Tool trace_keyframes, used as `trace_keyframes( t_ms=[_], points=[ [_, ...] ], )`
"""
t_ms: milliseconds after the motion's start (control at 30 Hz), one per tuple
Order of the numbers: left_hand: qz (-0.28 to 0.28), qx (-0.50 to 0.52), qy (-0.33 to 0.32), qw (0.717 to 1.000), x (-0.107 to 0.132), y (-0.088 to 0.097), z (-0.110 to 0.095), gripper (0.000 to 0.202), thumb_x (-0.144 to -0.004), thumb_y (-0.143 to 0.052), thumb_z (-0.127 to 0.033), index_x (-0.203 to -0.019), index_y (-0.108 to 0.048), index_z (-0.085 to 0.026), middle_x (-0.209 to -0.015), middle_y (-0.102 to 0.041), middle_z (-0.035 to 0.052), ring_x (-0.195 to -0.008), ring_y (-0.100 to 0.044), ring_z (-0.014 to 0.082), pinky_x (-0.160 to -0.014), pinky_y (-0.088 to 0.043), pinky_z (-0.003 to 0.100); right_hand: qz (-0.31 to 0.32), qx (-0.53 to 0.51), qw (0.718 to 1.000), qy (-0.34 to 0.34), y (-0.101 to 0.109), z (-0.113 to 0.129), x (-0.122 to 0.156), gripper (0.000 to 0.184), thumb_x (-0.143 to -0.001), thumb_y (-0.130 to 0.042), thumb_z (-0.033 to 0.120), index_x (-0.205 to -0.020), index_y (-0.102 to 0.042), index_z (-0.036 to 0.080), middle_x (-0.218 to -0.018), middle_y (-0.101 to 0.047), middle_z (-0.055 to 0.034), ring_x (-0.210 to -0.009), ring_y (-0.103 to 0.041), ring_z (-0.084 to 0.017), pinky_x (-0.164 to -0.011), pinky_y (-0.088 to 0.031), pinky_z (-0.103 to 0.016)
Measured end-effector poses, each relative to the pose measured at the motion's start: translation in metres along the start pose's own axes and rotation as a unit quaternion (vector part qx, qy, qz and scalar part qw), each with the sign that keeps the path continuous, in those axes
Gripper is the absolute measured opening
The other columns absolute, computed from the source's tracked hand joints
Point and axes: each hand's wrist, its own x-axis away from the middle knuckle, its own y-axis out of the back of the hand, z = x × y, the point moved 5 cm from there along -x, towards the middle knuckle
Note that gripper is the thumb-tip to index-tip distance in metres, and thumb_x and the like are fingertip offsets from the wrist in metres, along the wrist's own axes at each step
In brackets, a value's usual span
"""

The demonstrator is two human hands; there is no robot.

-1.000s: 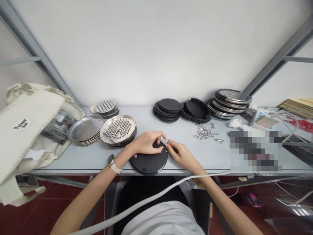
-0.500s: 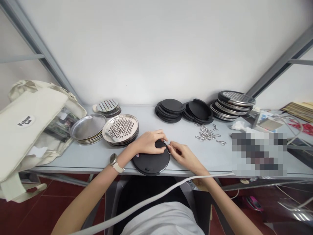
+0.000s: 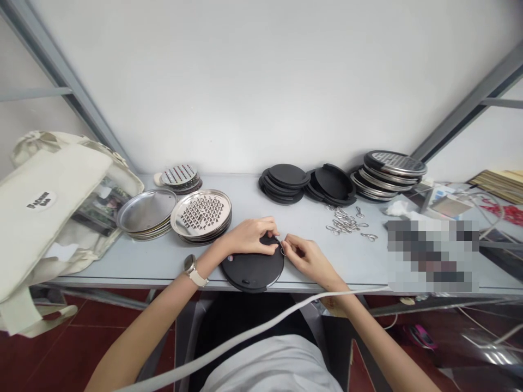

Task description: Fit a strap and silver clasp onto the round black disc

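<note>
Black disc (image 3: 251, 272): one, lies at the table's (image 3: 245, 201) front edge, beneath the left hand (image 3: 255, 238).
Metal clip (image 3: 283, 251): one, at the disc's right rim.
Right hand (image 3: 304, 256): pinches the clip.
Left hand: curls over the disc; cannot tell if gripping.
Loose clips (image 3: 344, 220): overlap too much to count.
Black stacks (image 3: 285, 182) behind: two.
Metal-topped stacks (image 3: 200, 215) at left: three.

Open tabletop (image 3: 321, 226) separates the right hand (image 3: 307, 256) from obstructing metal clips (image 3: 344, 222).
</note>
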Motion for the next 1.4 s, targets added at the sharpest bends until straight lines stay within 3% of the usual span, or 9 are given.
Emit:
trace_keyframes(
  t_ms=[833, 1167, 1400],
  points=[
    [0.004, 0.039, -0.003, 0.999, -0.0025, -0.0011, -0.0009, 0.014, -0.07, -0.064, -0.02, -0.081, -0.055, -0.017, -0.075, -0.046, -0.0033, -0.065, -0.043, 0.0096, -0.06, -0.034, 0.021, -0.025, -0.01, 1.0, -0.005, 0.0026, 0.001, 0.0014, 0.03, -0.092, -0.039, 0.033, -0.065, -0.035, 0.02, -0.058, -0.032, 0.0053, -0.055, -0.032, -0.01, -0.052, -0.027, -0.023],
    [0.004, 0.044, -0.014, 0.999, -0.0015, -0.0029, -0.0006, 0.014, -0.073, -0.063, -0.022, -0.083, -0.055, -0.017, -0.078, -0.049, -0.0022, -0.069, -0.047, 0.0104, -0.062, -0.035, 0.021, -0.059, 0.113, 0.991, 0.032, -0.0034, 0.0027, 0.0054, 0.023, -0.089, -0.041, 0.028, -0.068, -0.037, 0.022, -0.061, -0.042, 0.0027, -0.055, -0.039, -0.012, -0.054, -0.032, -0.023],
    [-0.002, 0.044, -0.001, 0.999, -0.0019, -0.0006, -0.0017, 0.013, -0.072, -0.063, -0.021, -0.081, -0.055, -0.017, -0.073, -0.044, -0.0037, -0.064, -0.042, 0.0093, -0.058, -0.034, 0.021, -0.04, 0.045, 0.998, 0.008, -0.001, -0.0002, 0.004, 0.028, -0.091, -0.04, 0.032, -0.066, -0.035, 0.021, -0.058, -0.036, 0.0047, -0.054, -0.034, -0.011, -0.052, -0.03, -0.023]
  ],
)
